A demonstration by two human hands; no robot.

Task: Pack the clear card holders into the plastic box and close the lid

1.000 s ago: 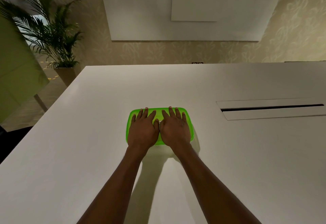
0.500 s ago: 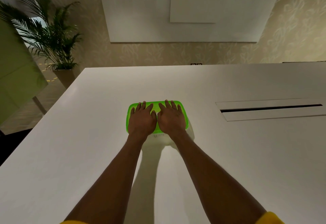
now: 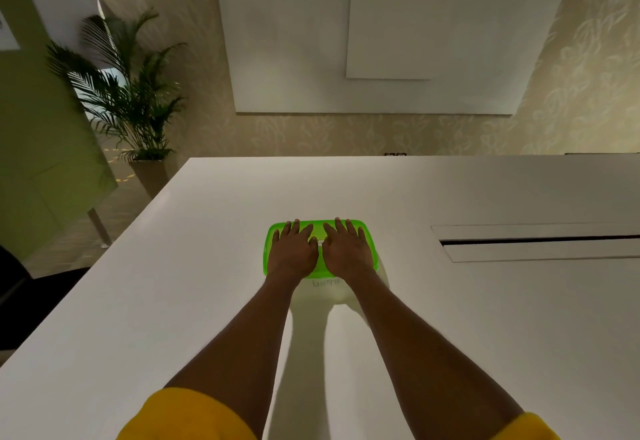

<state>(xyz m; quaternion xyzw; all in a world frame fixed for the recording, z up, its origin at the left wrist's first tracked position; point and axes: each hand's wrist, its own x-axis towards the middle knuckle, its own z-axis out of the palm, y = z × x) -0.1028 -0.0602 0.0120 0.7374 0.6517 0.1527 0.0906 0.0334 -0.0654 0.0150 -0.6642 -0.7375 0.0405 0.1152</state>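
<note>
A bright green translucent plastic lid (image 3: pixel 370 235) is being pressed flat by the left hand (image 3: pixel 292 254) and right hand (image 3: pixel 346 252), fingers spread open; pressure is best being worked outward toward three and nine o'clock.

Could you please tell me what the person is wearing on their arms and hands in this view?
The left hand and the right hand are bare: no gloves, and no rings or watch show. Both forearms are uncovered. Short yellow sleeves end near the elbows, the left sleeve and the right sleeve, both plain with no markings visible.
</note>
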